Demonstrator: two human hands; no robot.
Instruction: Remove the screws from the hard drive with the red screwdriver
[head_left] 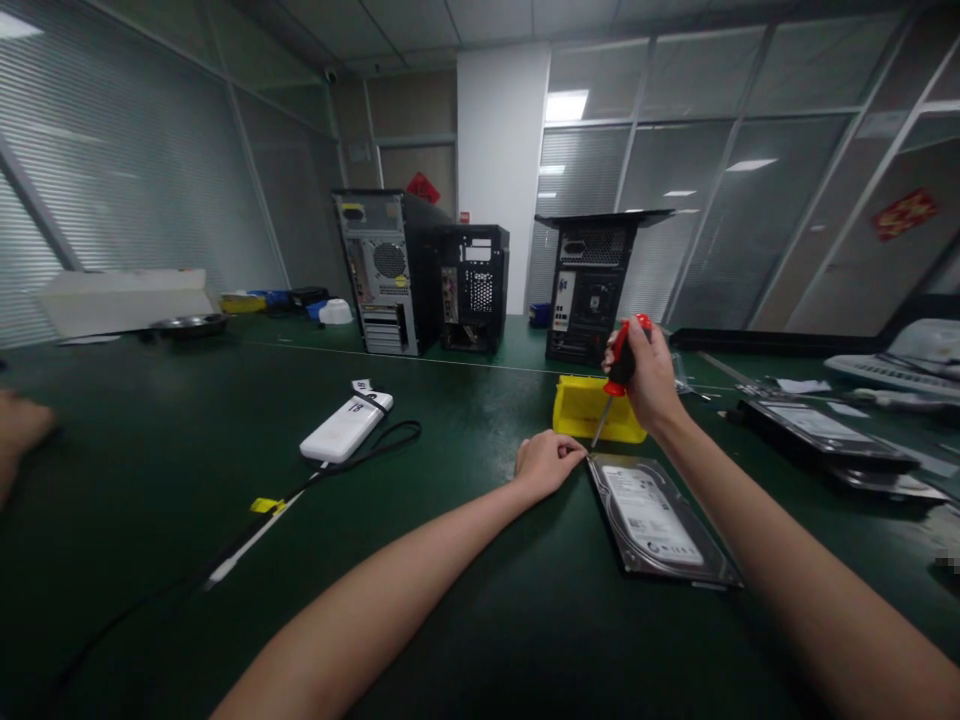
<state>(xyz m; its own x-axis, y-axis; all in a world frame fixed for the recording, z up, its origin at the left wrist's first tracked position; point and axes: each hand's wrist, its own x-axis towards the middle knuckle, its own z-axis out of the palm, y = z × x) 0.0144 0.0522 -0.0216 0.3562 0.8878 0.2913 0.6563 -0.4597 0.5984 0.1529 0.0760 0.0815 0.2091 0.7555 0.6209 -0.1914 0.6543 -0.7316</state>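
Note:
A hard drive (651,515) with a white label lies flat on the green table (465,620). My right hand (651,370) is wrapped round the red and black handle of a screwdriver (621,360), whose shaft slants down to the drive's far left corner. At that same corner my left hand (549,463) rests with its fingers pressed together; whatever they may hold is too small to make out. Just behind the drive stands a yellow bin (600,410), partly behind the screwdriver shaft.
A white power bank (346,427) with a black cable lies left of centre. Computer cases (386,275) stand at the back, another (589,290) behind the bin. More drives (825,430) are stacked at right. Another person's hand (22,425) is at the left edge.

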